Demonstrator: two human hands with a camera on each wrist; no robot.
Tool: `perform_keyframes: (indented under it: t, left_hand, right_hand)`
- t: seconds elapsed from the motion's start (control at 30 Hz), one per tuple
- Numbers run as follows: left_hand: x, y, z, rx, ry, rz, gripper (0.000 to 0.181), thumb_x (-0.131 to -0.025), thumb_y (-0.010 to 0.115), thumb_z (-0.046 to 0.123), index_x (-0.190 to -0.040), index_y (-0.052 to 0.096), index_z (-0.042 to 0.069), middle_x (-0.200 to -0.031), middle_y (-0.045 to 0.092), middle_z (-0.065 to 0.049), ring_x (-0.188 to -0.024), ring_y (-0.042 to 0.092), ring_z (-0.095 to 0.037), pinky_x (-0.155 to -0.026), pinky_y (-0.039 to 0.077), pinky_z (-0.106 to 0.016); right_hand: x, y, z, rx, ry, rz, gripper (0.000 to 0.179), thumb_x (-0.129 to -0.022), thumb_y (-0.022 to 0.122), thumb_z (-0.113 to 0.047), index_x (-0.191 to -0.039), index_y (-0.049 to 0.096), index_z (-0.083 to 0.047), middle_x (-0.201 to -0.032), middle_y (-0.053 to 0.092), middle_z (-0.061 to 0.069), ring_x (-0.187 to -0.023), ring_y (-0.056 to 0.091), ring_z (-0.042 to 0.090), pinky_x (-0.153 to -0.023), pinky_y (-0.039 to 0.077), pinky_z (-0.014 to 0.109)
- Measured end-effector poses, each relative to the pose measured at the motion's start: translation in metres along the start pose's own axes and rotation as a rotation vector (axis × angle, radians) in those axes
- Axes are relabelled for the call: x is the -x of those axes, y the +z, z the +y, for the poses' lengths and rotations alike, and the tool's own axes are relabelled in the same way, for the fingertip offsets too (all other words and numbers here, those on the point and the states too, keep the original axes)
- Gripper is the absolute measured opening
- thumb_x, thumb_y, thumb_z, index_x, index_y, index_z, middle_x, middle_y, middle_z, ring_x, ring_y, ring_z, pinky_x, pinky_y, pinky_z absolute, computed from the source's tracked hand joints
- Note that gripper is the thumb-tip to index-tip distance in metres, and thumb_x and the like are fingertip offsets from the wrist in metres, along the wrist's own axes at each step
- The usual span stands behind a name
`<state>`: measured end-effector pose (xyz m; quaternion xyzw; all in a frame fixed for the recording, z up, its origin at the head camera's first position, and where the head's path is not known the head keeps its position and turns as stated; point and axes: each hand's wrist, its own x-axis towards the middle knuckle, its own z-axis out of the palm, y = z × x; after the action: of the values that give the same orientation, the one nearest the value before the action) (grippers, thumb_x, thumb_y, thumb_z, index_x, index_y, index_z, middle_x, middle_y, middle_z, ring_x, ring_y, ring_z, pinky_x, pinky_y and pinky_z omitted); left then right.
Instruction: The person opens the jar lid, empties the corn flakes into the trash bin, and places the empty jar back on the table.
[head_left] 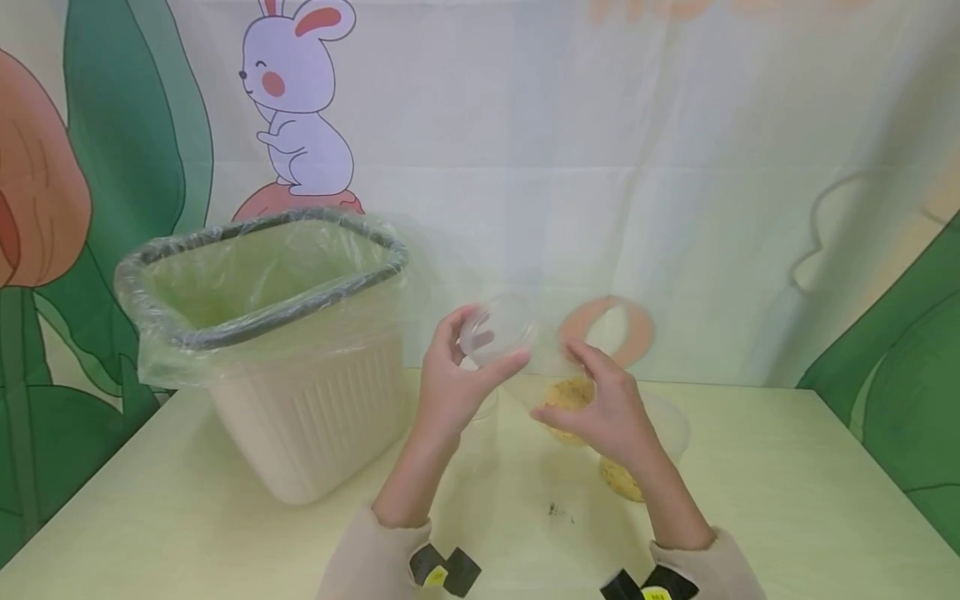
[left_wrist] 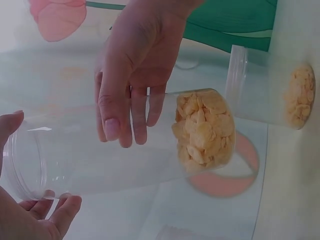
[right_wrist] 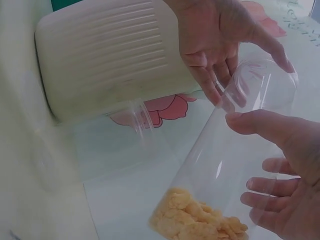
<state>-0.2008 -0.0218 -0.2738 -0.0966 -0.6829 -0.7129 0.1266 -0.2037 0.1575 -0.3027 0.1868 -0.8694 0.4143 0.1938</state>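
A clear plastic jar is held tilted above the table, with pale yellow flakes gathered at its bottom end. Fingers and thumb of my left hand grip the jar's ringed top end. My right hand holds the jar around its side, thumb on one side and fingers on the other, as the right wrist view shows. Behind my right forearm stands a second clear jar with flakes in its base, partly covered in the head view. A third clear jar stands behind my left hand.
To the left stands a pale ribbed bin with a clear bag over its dark rim. Small dark specks lie on the light table. A printed curtain with a rabbit hangs right behind the table.
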Motion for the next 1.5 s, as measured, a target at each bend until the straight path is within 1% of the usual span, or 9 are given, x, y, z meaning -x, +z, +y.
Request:
perform_keyframes:
  t: [0.23,0.37,0.57,0.77,0.97,1.1,1.2,1.33,1.5]
  left_hand:
    - [0.008,-0.011,-0.002,0.037,0.036,-0.068,0.068,-0.072,0.075,0.010,-0.131,0.042,0.013,-0.128,0.050,-0.004,-0.116,0.049,-0.021,-0.085,0.048,-0.040]
    - [0.012,-0.017,-0.002,0.053,0.048,-0.113,0.070,-0.072,0.074,0.006,-0.133,0.040,0.012,-0.131,0.049,-0.003,-0.117,0.047,-0.021,-0.085,0.048,-0.040]
    - [0.016,-0.023,0.000,0.085,0.070,-0.170,0.071,-0.072,0.073,0.001,-0.134,0.039,0.009,-0.132,0.047,-0.006,-0.118,0.047,-0.023,-0.085,0.049,-0.038]
    - [0.019,-0.025,0.001,0.093,0.077,-0.191,0.073,-0.071,0.075,0.003,-0.135,0.038,0.010,-0.132,0.047,-0.006,-0.118,0.046,-0.024,-0.086,0.048,-0.039]
    - [0.021,-0.026,0.002,0.109,0.067,-0.210,0.075,-0.071,0.075,0.005,-0.136,0.037,0.011,-0.132,0.047,-0.005,-0.118,0.046,-0.024,-0.086,0.048,-0.037]
    - [0.022,-0.027,0.002,0.114,0.061,-0.228,0.078,-0.072,0.075,0.004,-0.139,0.035,0.011,-0.133,0.046,-0.004,-0.118,0.045,-0.023,-0.087,0.048,-0.038]
    - [0.022,-0.028,0.002,0.107,0.057,-0.242,0.082,-0.071,0.076,0.005,-0.140,0.032,0.012,-0.135,0.044,-0.005,-0.119,0.044,-0.022,-0.087,0.047,-0.039]
    - [0.023,-0.030,0.003,0.088,0.050,-0.260,0.085,-0.071,0.076,0.007,-0.142,0.030,0.014,-0.138,0.041,-0.004,-0.121,0.043,-0.022,-0.085,0.048,-0.038]
    - [0.023,-0.032,0.006,0.077,0.046,-0.279,0.085,-0.071,0.075,0.004,-0.142,0.030,0.017,-0.141,0.036,-0.001,-0.122,0.041,-0.022,-0.085,0.048,-0.038]
  right_hand:
    - [0.004,-0.006,-0.011,0.050,-0.052,-0.009,0.080,-0.061,0.085,-0.015,-0.129,0.046,0.002,-0.128,0.051,0.018,-0.119,0.047,0.032,-0.095,0.040,0.047]
    - [0.006,-0.011,-0.017,0.051,-0.084,-0.014,0.082,-0.058,0.085,-0.013,-0.128,0.046,0.002,-0.127,0.052,0.017,-0.119,0.047,0.030,-0.096,0.039,0.045]
    - [0.008,-0.017,-0.022,0.045,-0.102,-0.033,0.080,-0.057,0.085,-0.011,-0.127,0.048,0.000,-0.125,0.054,0.015,-0.116,0.049,0.028,-0.095,0.041,0.045]
    - [0.010,-0.021,-0.024,0.054,-0.120,-0.047,0.078,-0.058,0.085,-0.010,-0.126,0.049,-0.001,-0.125,0.054,0.014,-0.116,0.049,0.028,-0.094,0.041,0.045]
    - [0.012,-0.024,-0.026,0.058,-0.147,-0.056,0.077,-0.058,0.085,-0.011,-0.126,0.049,-0.002,-0.125,0.055,0.013,-0.115,0.050,0.028,-0.094,0.041,0.046]
    - [0.013,-0.026,-0.028,0.060,-0.144,-0.065,0.077,-0.058,0.085,-0.011,-0.126,0.050,-0.001,-0.125,0.054,0.013,-0.115,0.050,0.028,-0.093,0.042,0.047]
    - [0.014,-0.028,-0.029,0.065,-0.145,-0.070,0.077,-0.058,0.085,-0.011,-0.126,0.050,-0.001,-0.125,0.054,0.014,-0.115,0.050,0.028,-0.093,0.042,0.046]
    - [0.014,-0.029,-0.029,0.079,-0.151,-0.075,0.078,-0.058,0.085,-0.013,-0.126,0.049,-0.002,-0.125,0.054,0.013,-0.116,0.049,0.026,-0.094,0.042,0.045]
    - [0.015,-0.031,-0.030,0.103,-0.169,-0.073,0.080,-0.057,0.085,-0.015,-0.126,0.049,-0.001,-0.125,0.054,0.011,-0.116,0.049,0.024,-0.094,0.042,0.042]
